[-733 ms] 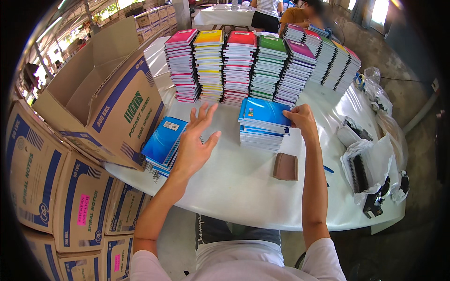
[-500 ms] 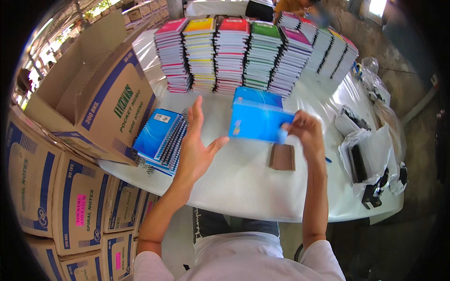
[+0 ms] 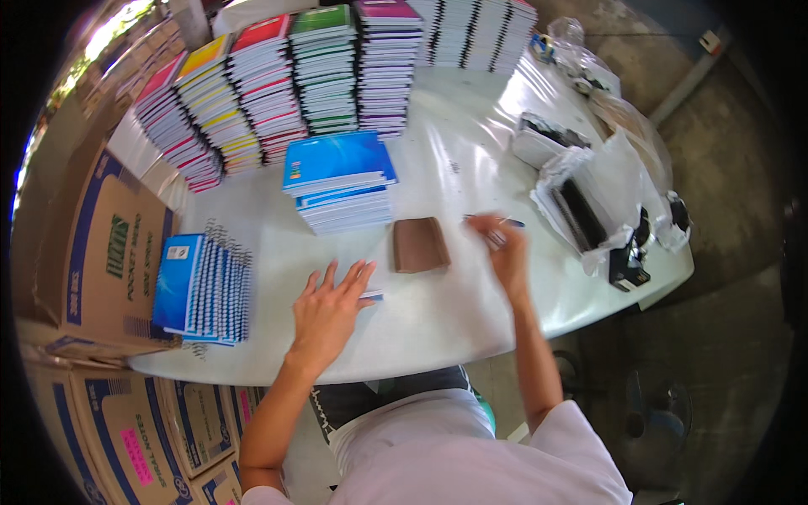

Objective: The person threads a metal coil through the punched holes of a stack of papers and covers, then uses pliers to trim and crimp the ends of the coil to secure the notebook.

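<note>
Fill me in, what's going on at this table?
A person's left hand is spread over a small blue-and-white item, mostly hidden under it. The right hand, blurred, is at a blue pen; I can't tell if it grips it. A blue notebook stack stands beyond the left hand, with a brown block to its near right. More blue notebooks sit beside the carton on the left.

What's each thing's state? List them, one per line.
Left hand: palm down
Blue item beneath: mostly hidden
Right hand: blurred, grip unclear
Blue pen: partly hidden
Brown block: lying untouched
Cardboard carton: open
Blue spiral notebooks: stacked
Blue pile: uneven
Coloured notebook stacks: standing
White wrapping: open
</note>
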A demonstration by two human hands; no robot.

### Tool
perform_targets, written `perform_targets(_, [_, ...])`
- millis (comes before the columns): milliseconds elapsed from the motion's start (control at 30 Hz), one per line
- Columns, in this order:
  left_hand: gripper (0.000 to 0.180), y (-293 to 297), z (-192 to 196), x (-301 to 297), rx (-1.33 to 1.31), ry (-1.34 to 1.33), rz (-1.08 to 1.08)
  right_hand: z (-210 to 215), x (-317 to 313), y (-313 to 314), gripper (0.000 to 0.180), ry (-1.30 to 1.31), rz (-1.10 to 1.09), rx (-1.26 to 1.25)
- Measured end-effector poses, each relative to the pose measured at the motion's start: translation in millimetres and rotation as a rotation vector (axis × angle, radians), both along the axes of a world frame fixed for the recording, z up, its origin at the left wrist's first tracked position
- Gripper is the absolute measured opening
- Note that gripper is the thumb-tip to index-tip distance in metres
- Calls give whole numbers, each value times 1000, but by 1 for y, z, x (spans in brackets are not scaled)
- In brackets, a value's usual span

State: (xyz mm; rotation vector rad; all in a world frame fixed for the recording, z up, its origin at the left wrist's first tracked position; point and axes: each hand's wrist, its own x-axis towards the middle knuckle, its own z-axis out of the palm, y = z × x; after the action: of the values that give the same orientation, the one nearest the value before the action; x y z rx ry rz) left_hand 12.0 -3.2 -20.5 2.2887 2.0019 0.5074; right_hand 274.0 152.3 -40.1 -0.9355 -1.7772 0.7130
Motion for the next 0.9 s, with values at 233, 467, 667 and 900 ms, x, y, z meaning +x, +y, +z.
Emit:
perform_targets(233, [53,5,26,5,-330,-34,-15,-31,176,117,13,-1007,-851,293])
perform_targets(467, [55,0,13,3,-83,-68,4,-14,182,119,13,-1070,-734,264])
perform_targets(667, [52,1,13,4,-110,-28,-4,24,69,36,44,-399,-110,280])
perform_targets(900, [51,2,8,2,-23,20,-47,38,-45,-60,26,-304,384,-262])
